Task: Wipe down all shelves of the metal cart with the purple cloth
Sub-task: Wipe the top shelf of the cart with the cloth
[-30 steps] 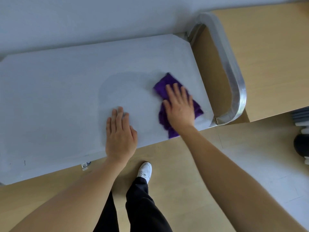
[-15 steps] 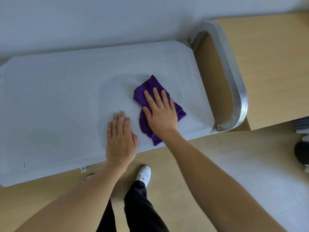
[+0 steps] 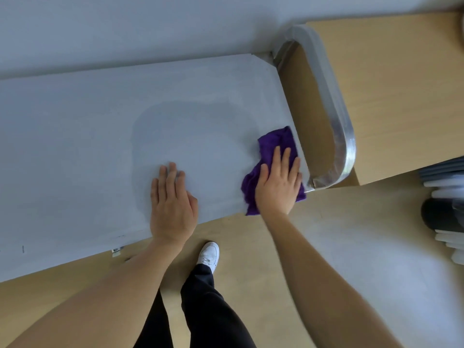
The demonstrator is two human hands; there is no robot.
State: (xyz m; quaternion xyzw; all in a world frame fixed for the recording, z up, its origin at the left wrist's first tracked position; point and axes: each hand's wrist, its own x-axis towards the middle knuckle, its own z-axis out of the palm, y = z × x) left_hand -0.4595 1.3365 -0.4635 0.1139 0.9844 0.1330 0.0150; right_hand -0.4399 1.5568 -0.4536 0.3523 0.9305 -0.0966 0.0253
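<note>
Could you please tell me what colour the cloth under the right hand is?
The cloth is deep purple, seen in the head view.

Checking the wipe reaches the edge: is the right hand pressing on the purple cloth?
Touching. The head view shows the right hand flat on the purple cloth, cloth showing around fingers and palm, on the cart's top shelf.

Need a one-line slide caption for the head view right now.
Right hand presses purple cloth flat at top shelf's handle end; left hand braces alongside.
</note>
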